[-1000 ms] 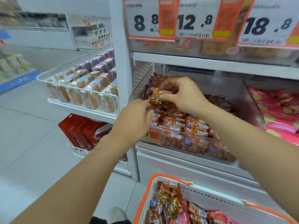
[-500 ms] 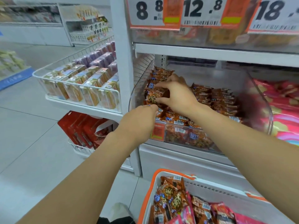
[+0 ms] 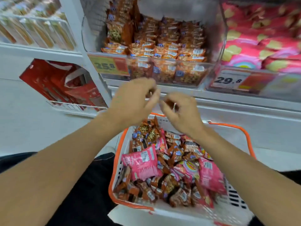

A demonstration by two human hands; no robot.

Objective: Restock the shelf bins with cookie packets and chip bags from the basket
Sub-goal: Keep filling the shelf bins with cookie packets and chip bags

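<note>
Hands left bin, now empty over basket (image 3: 244, 132).

A white plastic basket (image 3: 234, 209) is edged in orange. Orange-brown cookie packets (image 3: 164, 51) printed with chocolate-chip cookies are seen in a clear shelf bin (image 3: 210, 69), and pink chip bags (image 3: 143, 162) carry yellow blotches.

You're looking at a pale grey, smooth floor (image 3: 24, 128) filling the left of the frame. A white metal shelf upright (image 3: 91, 62) runs diagonally down from the upper middle. In the upper left, a white wire shelf rack (image 3: 32, 30) holds blurred tan packets. Below it, at middle left, red boxed goods (image 3: 53, 82) sit behind a low white wire rail (image 3: 68, 106). A white shelf base panel (image 3: 244, 124) crosses the right side. The light is even and bright.
</note>
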